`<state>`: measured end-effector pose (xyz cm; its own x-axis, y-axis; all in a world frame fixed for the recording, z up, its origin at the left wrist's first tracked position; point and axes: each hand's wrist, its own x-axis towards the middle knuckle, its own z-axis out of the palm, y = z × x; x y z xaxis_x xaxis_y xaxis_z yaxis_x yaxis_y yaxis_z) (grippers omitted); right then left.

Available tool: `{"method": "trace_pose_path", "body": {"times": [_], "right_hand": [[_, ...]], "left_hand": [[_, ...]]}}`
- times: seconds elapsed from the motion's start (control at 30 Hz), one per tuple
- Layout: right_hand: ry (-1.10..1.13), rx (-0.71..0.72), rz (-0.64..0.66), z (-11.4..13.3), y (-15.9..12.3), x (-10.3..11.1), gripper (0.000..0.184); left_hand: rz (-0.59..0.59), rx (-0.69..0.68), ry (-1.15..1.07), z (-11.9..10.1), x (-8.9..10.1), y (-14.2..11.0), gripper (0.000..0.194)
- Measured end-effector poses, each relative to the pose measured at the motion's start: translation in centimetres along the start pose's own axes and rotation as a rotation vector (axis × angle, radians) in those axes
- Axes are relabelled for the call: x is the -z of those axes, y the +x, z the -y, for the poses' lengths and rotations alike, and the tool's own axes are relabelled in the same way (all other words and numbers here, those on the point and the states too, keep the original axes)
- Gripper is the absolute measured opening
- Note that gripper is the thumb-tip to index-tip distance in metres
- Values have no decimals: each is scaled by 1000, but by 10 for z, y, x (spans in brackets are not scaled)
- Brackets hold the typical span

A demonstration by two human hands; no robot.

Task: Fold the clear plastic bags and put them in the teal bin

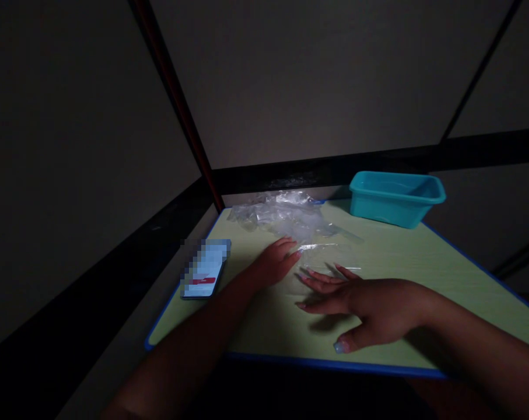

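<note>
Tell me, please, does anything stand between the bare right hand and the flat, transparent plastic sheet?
Nothing visible does: the right hand has fingertips at the plastic sheet, and the crumpled clear plastic pile lies beyond it.

L fingers (283,242), R fingers (329,286) nr clr plastic (329,256)

A: what's on that blue-edged, pale green table (421,256)?
B: phone (205,268) near the left edge, crumpled clear plastic (277,214) toward the back, flat clear sheet (329,256) in front of it, teal bin (386,207) back right
</note>
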<state>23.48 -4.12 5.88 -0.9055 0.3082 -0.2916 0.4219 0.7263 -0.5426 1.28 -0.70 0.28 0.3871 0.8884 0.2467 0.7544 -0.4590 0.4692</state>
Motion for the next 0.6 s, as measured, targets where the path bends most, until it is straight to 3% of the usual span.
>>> {"method": "trace_pose_path", "body": {"times": [0.6], "right_hand": [[-83,-2,75,2,-8,11,57]], "left_hand": [[151,-31,164,4,2,-3,48]]}}
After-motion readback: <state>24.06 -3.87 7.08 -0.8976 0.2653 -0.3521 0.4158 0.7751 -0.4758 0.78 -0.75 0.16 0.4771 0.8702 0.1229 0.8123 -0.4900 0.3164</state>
